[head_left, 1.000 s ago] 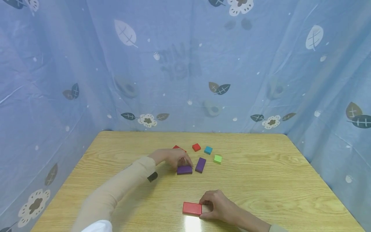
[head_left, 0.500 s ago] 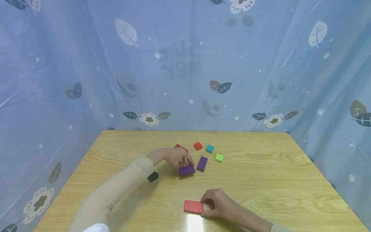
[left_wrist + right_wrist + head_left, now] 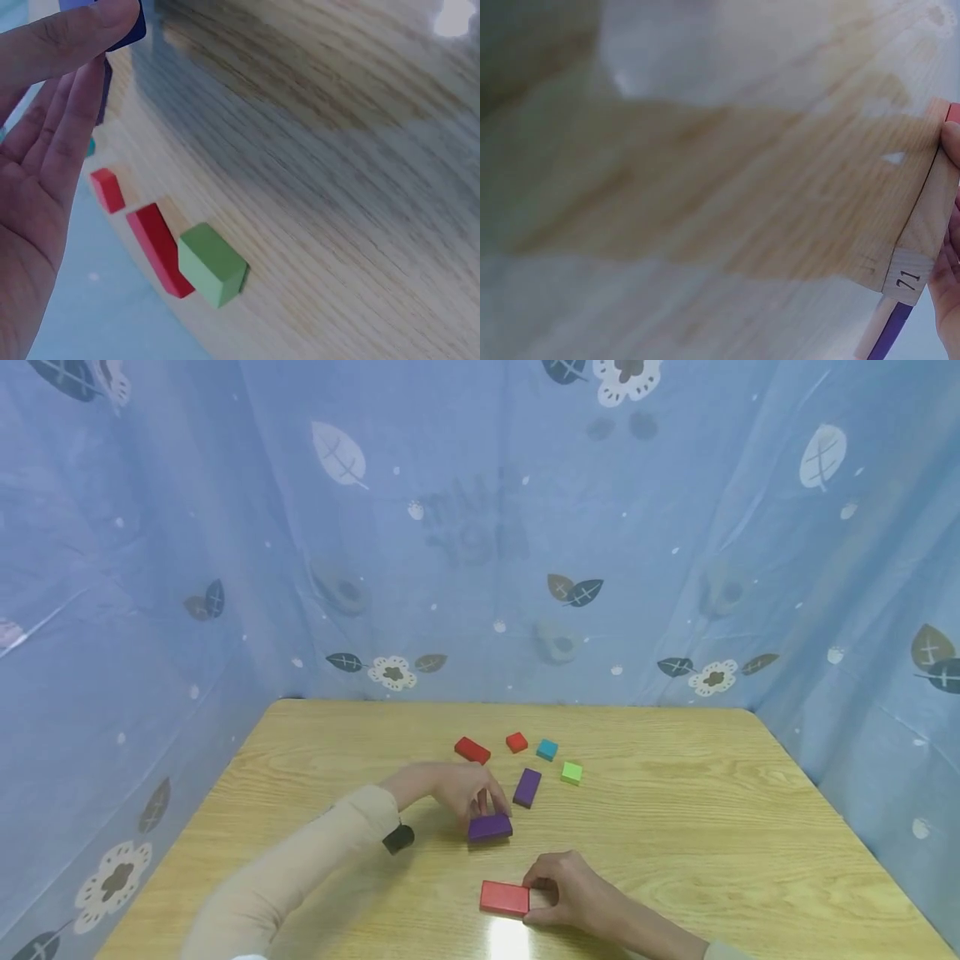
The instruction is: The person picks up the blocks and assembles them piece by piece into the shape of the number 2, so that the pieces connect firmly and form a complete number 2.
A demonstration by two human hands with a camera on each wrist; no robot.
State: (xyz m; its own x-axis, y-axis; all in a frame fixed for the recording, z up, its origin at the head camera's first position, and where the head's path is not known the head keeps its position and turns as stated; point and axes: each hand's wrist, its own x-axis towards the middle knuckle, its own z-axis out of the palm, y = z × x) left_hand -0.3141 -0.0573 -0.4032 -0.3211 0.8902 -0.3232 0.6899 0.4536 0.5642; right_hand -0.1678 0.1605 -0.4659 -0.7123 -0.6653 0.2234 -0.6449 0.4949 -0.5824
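Note:
My left hand (image 3: 467, 792) holds a purple block (image 3: 490, 828) by its far side, near the middle of the table. In the left wrist view, the thumb (image 3: 112, 19) lies over that block, close to the top edge. Nearer to me, my right hand (image 3: 573, 893) grips the right end of a red block (image 3: 505, 898), thumb in front and fingers behind. The right wrist view catches a corner of red (image 3: 954, 112) by the fingertips and a bare-wood face marked 71 (image 3: 909, 277). Right of the left hand lies a second purple block (image 3: 527, 787).
Beyond the hands on the wooden table (image 3: 675, 810) lie a long red block (image 3: 472, 750), a small red block (image 3: 517, 742), a blue block (image 3: 547, 749) and a lime block (image 3: 572, 772). Another green block (image 3: 214, 262) shows in the left wrist view. A patterned curtain (image 3: 480, 527) surrounds the table.
My left hand has drawn the purple block toward me, closer to the red one, uncovering the long red block behind. The right hand keeps its grip in place.

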